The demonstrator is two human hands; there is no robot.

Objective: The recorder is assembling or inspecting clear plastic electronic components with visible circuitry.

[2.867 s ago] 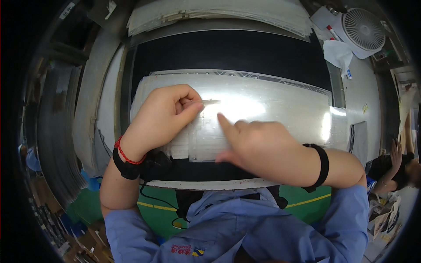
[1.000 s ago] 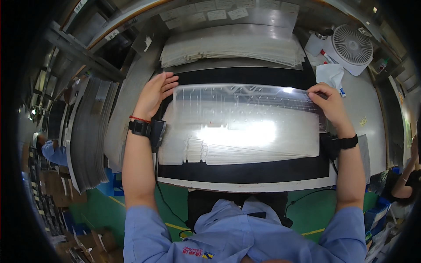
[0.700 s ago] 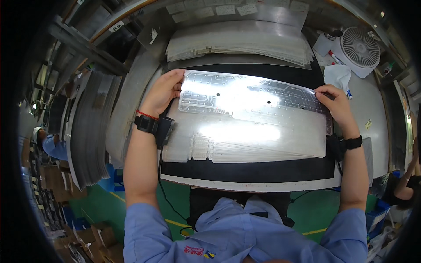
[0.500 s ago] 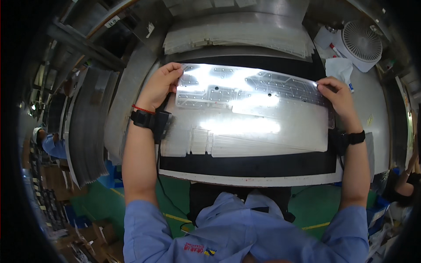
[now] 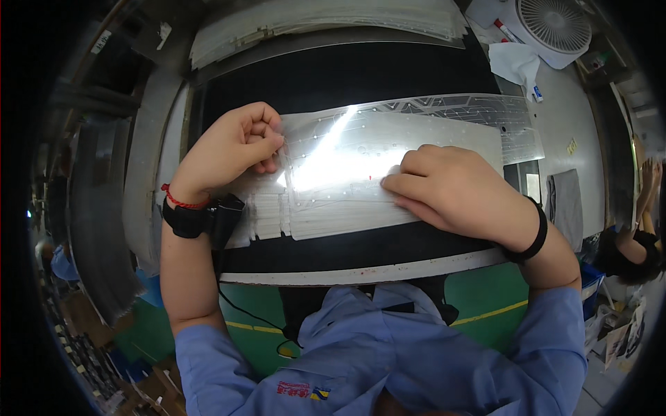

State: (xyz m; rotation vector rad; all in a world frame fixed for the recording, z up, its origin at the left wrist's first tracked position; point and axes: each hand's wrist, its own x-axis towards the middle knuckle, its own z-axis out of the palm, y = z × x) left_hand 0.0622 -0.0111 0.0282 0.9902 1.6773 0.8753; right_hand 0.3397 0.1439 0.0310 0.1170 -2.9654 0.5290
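A clear plastic film sheet (image 5: 517,135) printed with circuit traces lies slanted over a stack of thin translucent sheets (image 5: 333,227), with glare across its middle. My left hand (image 5: 250,142) is closed at the film's left edge, thumb and fingers pinching it. Over the film's near middle, my right hand (image 5: 451,191) has its thumb and fingers pressed together by a narrow comb-like printed strip. What lies between those fingertips is hidden. A black mat (image 5: 333,76) lies under the stack.
Another pile of clear sheets (image 5: 333,24) stands at the far side. A white fan (image 5: 555,24), a white cloth (image 5: 515,66) and a red marker (image 5: 504,29) sit at the far right. A grey cloth (image 5: 567,208) lies at the right edge, and stacked dark sheets (image 5: 104,215) stand left.
My right hand has left the film's right corner and come inward to its near middle. The film, earlier raised between both hands, now lies lower on the stack. The view has shifted.
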